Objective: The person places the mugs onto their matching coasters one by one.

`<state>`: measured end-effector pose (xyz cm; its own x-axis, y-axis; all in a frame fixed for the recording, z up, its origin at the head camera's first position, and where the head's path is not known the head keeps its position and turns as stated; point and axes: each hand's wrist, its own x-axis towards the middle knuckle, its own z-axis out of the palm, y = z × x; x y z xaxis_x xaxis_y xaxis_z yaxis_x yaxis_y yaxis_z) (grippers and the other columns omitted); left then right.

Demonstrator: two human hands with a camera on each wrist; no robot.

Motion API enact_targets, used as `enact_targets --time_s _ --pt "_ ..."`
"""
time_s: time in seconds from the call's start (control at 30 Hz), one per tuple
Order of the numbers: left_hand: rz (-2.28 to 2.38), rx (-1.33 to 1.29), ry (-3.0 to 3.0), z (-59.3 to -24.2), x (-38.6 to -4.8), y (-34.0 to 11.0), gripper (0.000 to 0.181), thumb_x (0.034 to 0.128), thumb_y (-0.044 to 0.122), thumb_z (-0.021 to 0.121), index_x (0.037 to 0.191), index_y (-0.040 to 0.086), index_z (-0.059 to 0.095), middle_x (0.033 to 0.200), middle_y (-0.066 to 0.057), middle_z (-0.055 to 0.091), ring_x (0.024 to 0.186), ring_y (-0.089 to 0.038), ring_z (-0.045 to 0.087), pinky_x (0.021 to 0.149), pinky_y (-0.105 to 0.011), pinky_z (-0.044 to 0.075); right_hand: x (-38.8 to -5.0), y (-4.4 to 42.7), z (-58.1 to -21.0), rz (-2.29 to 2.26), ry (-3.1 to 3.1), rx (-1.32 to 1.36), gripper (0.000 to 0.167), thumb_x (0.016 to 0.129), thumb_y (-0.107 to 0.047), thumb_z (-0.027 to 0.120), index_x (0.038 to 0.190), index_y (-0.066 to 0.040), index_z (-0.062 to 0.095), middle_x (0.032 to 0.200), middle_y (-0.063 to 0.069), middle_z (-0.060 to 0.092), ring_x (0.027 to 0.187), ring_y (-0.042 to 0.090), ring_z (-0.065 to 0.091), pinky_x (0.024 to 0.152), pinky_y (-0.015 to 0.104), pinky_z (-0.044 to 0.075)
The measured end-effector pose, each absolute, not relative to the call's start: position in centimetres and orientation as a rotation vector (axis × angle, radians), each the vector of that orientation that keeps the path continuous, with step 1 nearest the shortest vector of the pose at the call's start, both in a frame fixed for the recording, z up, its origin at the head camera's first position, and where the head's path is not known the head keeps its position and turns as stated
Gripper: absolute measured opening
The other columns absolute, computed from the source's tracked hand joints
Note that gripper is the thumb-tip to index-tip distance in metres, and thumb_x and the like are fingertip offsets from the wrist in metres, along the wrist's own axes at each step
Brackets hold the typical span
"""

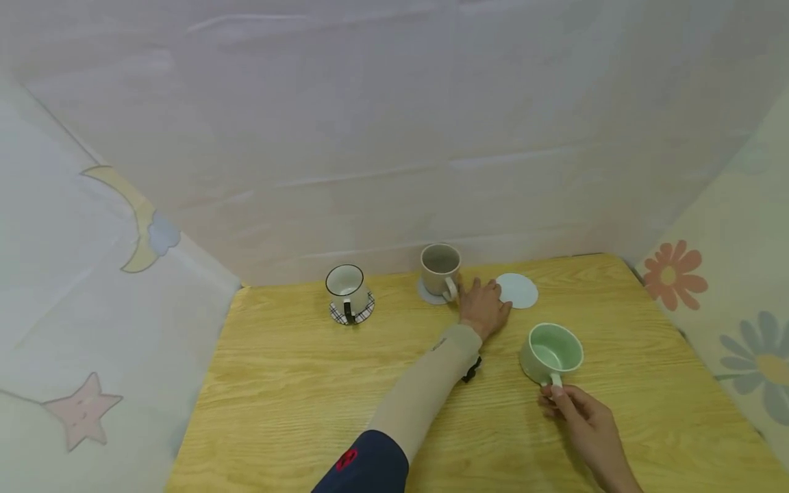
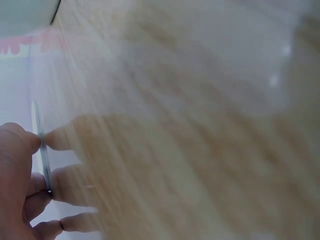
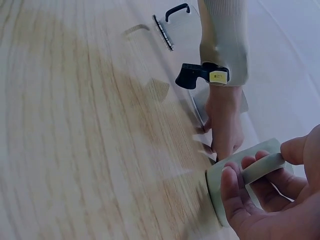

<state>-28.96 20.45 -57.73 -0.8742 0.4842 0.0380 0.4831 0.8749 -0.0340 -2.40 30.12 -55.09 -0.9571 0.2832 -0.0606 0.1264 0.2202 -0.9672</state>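
My left hand (image 1: 483,306) lies at the back of the table with its fingers spread, palm side down. Its fingertips touch the near-left edge of a round pale blue coaster (image 1: 519,291), seen edge-on as a thin coaster (image 2: 41,135) in the left wrist view. Just left of that hand a grey-beige mug (image 1: 440,263) stands on another round coaster (image 1: 429,294). My right hand (image 1: 588,428) pinches the handle of a light green mug (image 1: 550,352) between thumb and curled fingers. The handle (image 3: 263,168) also shows in the right wrist view; whether the mug's base touches the table I cannot tell.
A white mug (image 1: 346,282) with a dark rim and black handle stands on a checked coaster (image 1: 364,312) toward the left. Light cloth walls (image 1: 394,137) close off the wooden table's (image 1: 296,390) back and sides.
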Motion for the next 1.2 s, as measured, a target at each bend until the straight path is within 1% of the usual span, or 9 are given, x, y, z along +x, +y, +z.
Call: enact_targets --time_s 0.17,0.27,0.47,0.6,0.77,1.0,1.2 --pt "-0.002 -0.781 -2.995 -57.9 -28.6 20.2 0.061 0.1074 0.071 0.038 0.154 0.036 0.057 0.162 0.019 0.051 0.154 -0.016 0.044 0.127 -0.057 0.037 -2.3 30.0 -55.2 1.822 -2.367 -0.421 0.045 0.115 -0.026 0.052 0.126 0.016 0.065 0.107 -0.004 0.079 0.097 0.007 0.077 0.084 0.025 0.066" --pt "-0.025 -0.775 -2.991 -58.0 -28.4 20.1 0.063 0.1069 0.072 0.036 0.153 0.036 0.059 0.162 0.018 0.051 0.154 -0.017 0.044 0.127 -0.056 0.038 -2.3 29.9 -55.1 1.81 -2.373 -0.432 0.045 0.115 -0.026 0.052 0.123 0.015 0.066 0.106 -0.001 0.08 0.096 0.008 0.078 0.083 0.025 0.066" --pt "0.004 -0.759 -2.979 -57.8 -28.2 19.6 0.059 0.1081 0.07 0.037 0.151 0.037 0.061 0.159 0.019 0.054 0.152 -0.015 0.047 0.124 -0.053 0.043 -2.2 29.9 -55.1 1.792 -2.388 -0.443 0.045 0.115 -0.027 0.051 0.12 0.015 0.067 0.104 0.001 0.08 0.095 0.008 0.078 0.082 0.026 0.066" --pt "0.042 -0.761 -2.978 -57.5 -27.9 19.4 0.058 0.1077 0.07 0.039 0.151 0.038 0.061 0.158 0.019 0.055 0.151 -0.015 0.048 0.124 -0.051 0.043 -2.1 30.0 -55.2 1.769 -2.409 -0.454 0.045 0.115 -0.028 0.051 0.121 0.013 0.068 0.105 -0.001 0.08 0.095 0.007 0.077 0.083 0.025 0.066" --pt "0.05 -0.752 -2.99 -57.8 -27.8 19.6 0.058 0.1073 0.071 0.039 0.151 0.039 0.061 0.157 0.019 0.056 0.151 -0.014 0.049 0.127 -0.051 0.04 -1.8 30.2 -55.2 1.759 -2.423 -0.477 0.045 0.115 -0.029 0.051 0.123 0.011 0.068 0.105 -0.006 0.08 0.094 0.005 0.077 0.081 0.024 0.065" --pt "0.087 -0.754 -2.98 -57.6 -27.2 19.4 0.058 0.1076 0.071 0.038 0.151 0.039 0.061 0.158 0.019 0.055 0.151 -0.014 0.048 0.125 -0.049 0.042 -1.4 30.2 -55.1 1.781 -2.387 -0.459 0.042 0.114 -0.025 0.053 0.12 0.014 0.068 0.102 -0.006 0.08 0.093 0.007 0.077 0.079 0.025 0.066" --pt "0.06 -0.761 -2.999 -57.6 -26.9 19.0 0.059 0.1077 0.07 0.039 0.153 0.038 0.059 0.16 0.018 0.054 0.152 -0.015 0.048 0.125 -0.047 0.042 -1.2 30.2 -55.1 1.767 -2.405 -0.467 0.043 0.115 -0.026 0.052 0.12 0.014 0.069 0.102 -0.007 0.08 0.093 0.006 0.076 0.078 0.024 0.065"
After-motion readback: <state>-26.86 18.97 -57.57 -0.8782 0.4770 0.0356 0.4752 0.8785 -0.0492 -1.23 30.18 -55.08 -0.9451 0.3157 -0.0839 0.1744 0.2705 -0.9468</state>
